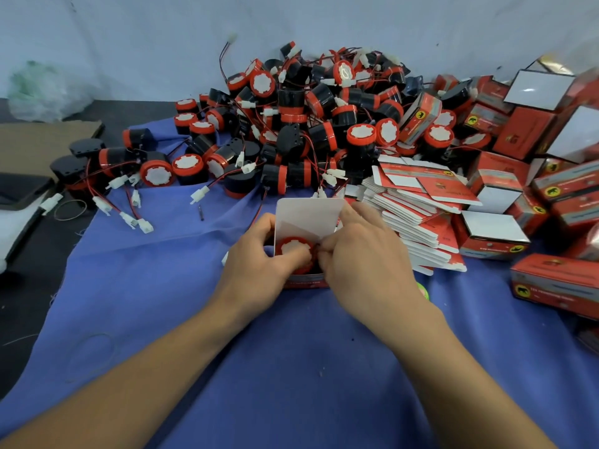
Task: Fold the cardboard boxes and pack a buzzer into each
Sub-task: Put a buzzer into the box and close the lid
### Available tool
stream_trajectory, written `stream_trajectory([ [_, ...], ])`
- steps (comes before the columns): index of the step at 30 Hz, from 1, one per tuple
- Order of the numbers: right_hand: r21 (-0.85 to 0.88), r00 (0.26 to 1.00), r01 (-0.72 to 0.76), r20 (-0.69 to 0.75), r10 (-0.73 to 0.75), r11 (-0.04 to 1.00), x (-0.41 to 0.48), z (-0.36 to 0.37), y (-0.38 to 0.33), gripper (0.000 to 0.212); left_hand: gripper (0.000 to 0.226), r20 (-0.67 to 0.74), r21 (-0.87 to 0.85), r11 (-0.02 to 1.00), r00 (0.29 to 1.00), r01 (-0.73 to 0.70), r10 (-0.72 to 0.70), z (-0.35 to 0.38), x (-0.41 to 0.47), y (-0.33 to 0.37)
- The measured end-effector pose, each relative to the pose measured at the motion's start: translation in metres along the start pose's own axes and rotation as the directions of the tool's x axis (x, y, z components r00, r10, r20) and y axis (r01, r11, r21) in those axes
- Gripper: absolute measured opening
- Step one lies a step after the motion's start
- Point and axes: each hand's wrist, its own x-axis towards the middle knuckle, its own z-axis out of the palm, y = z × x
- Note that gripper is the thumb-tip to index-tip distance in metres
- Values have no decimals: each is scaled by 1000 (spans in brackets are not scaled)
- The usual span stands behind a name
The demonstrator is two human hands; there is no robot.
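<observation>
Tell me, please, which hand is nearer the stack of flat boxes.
Right. The right hand pinches the buzzer in the open box, right beside the stack; the left hand grips the box's other side, farther off.

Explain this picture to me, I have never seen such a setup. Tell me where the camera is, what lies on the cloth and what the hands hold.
One camera, worn on a person's head, looks down at their own bare hands; no machine is involved. The left hand grips an open box standing on a blue cloth. The right hand pinches at a red buzzer sitting inside it. Behind lies a pile of loose buzzers with wires. To the right are a stack of flat boxes and folded boxes.
</observation>
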Motion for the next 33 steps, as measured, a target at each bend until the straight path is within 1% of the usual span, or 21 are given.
stream_trajectory([
  [2,124,999,33,26,-36,992,1,2,4,27,42,-18,11,1000,1000,-9,9,1,0,1],
  [4,392,995,-40,104,-1,919,2,0,10,28,53,-46,43,999,999,14,-12,4,0,4],
  [5,562,992,-101,123,38,821,3,-2,12,25,59,-56,63,997,998,38,-35,5,1,5],
  [6,735,988,-152,106,109,660,4,-4,14,27,63,-67,80,995,996,62,-57,6,1,7],
  [7,877,975,-170,83,208,449,6,-7,14,33,65,-78,97,992,994,84,-76,7,3,7],
  [8,959,949,-163,88,303,232,7,-10,16,38,65,-86,111,989,992,99,-90,7,3,8],
  [9,986,930,-142,103,353,88,9,-11,20,41,66,-92,119,986,990,114,-103,8,3,8],
  [10,990,933,-133,110,344,42,10,-11,24,42,67,-97,120,985,989,122,-111,8,4,8],
  [12,976,963,-186,158,218,112,9,-6,27,46,67,-94,103,987,989,121,-112,10,4,6],
  [14,955,967,-247,232,109,162,8,4,22,44,63,-78,40,994,992,104,-101,9,5,4],
  [15,947,963,-264,249,103,184,8,9,19,41,58,-58,5,996,994,87,-87,8,5,3],
  [17,936,960,-260,225,166,235,8,18,12,36,44,-26,-43,998,998,51,-52,7,4,-1],
  [19,935,960,-241,190,206,260,10,22,11,32,40,40,-84,996,999,11,-8,2,4,-3],
  [21,923,964,-234,179,197,304,12,24,13,27,52,180,-222,975,982,-13,54,-7,7,-3],
  [23,896,960,-248,176,218,368,14,27,17,23,67,284,-396,918,954,24,98,-18,12,-5],
  [24,885,959,-252,173,226,392,14,28,18,22,73,316,-441,896,943,51,102,-24,16,-5],
  [25,875,959,-251,167,227,414,15,27,19,23,70,337,-454,889,936,67,102,-29,19,-4],
  [27,855,964,-241,154,218,459,16,25,20,24,45,350,-446,893,929,55,118,-32,21,-9],
  [28,846,965,-240,156,210,476,16,24,21,27,38,349,-434,900,928,40,128,-32,20,-11],
  [31,832,972,-234,187,142,503,17,19,30,38,30,278,-287,955,947,-79,162,-25,19,-15],
  [33,844,981,-191,155,113,501,15,17,29,41,34,234,-214,964,950,-156,206,-21,18,-15],
])
